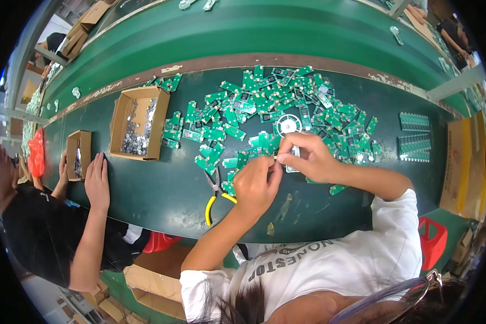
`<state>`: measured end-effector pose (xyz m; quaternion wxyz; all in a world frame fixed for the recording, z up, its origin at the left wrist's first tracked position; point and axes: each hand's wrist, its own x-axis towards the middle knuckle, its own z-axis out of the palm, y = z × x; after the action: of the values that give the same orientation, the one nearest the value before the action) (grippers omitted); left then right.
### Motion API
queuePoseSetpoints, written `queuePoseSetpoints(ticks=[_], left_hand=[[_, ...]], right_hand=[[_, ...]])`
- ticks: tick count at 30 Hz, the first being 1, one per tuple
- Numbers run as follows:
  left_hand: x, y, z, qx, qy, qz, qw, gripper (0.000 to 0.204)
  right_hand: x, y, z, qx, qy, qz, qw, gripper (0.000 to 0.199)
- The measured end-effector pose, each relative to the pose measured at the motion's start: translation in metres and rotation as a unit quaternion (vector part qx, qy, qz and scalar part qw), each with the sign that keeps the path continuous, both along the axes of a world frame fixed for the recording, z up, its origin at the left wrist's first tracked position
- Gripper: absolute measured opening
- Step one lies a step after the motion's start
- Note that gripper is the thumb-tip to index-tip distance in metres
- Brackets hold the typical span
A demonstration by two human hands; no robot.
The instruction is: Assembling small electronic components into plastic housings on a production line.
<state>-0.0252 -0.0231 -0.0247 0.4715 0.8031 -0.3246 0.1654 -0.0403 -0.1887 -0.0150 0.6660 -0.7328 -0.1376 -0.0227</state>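
Note:
My left hand [256, 183] and my right hand [308, 156] meet fingertip to fingertip over the dark green table [162, 189]. Between them they pinch a small green circuit board [277, 157]. A small silvery piece [292, 163] shows under my right fingers; I cannot tell what it is. A wide pile of small green circuit boards [264, 105] lies just beyond both hands. A white round spool [288, 125] sits in that pile above my right hand. Yellow-handled pliers [215, 204] lie on the table beside my left wrist.
At the left, a co-worker rests both hands [97, 181] flat beside a small cardboard box [78, 154]. A bigger cardboard box [137, 121] holds silvery metal parts. Two stacks of green boards [414, 135] lie at the right, near a cardboard carton [459, 162] and a red stool [432, 237].

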Motion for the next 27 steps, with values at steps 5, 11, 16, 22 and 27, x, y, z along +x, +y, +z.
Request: queuePoseSetpoints(ticks=[5, 11, 16, 22, 27], left_hand=[[0.001, 0.000, -0.003, -0.008, 0.001, 0.000, 1.000, 0.019], [0.001, 0.002, 0.000, -0.017, 0.052, -0.017, 0.998, 0.016], [0.008, 0.001, 0.011, -0.142, 0.242, -0.022, 0.960, 0.008], [0.020, 0.009, 0.014, -0.205, 0.397, -0.151, 0.882, 0.009], [0.021, 0.013, 0.017, -0.198, 0.495, -0.168, 0.829, 0.013]], right_hand=[[0.001, 0.002, 0.002, -0.058, -0.032, -0.016, 0.998, 0.013], [0.001, 0.001, 0.017, -0.124, -0.048, -0.015, 0.991, 0.010], [0.006, -0.006, 0.024, -0.204, -0.129, -0.030, 0.970, 0.013], [0.012, -0.007, 0.013, -0.217, -0.204, -0.024, 0.954, 0.032], [0.008, -0.011, 0.007, -0.207, -0.193, -0.029, 0.959, 0.027]])
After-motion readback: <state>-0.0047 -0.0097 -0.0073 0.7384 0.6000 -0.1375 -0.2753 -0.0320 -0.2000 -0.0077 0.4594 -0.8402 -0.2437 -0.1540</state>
